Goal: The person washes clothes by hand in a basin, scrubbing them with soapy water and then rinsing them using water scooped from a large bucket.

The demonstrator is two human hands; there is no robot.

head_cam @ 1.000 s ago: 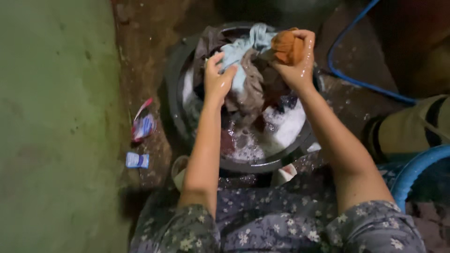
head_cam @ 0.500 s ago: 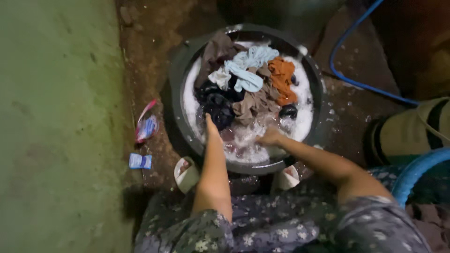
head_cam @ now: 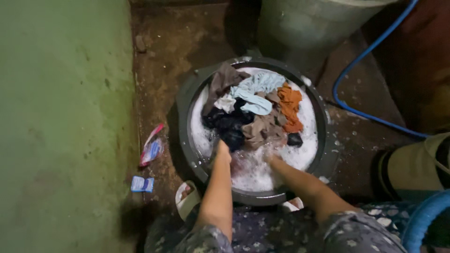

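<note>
Suds hid my fingers, so whether they were spread or gripping cloth I could not tell; my left hand point(head_cam: 223, 152) and right hand point(head_cam: 273, 160) were plunged into the dark basin point(head_cam: 187, 112) at frame centre, below the heaped clothes point(head_cam: 255, 110).
</note>
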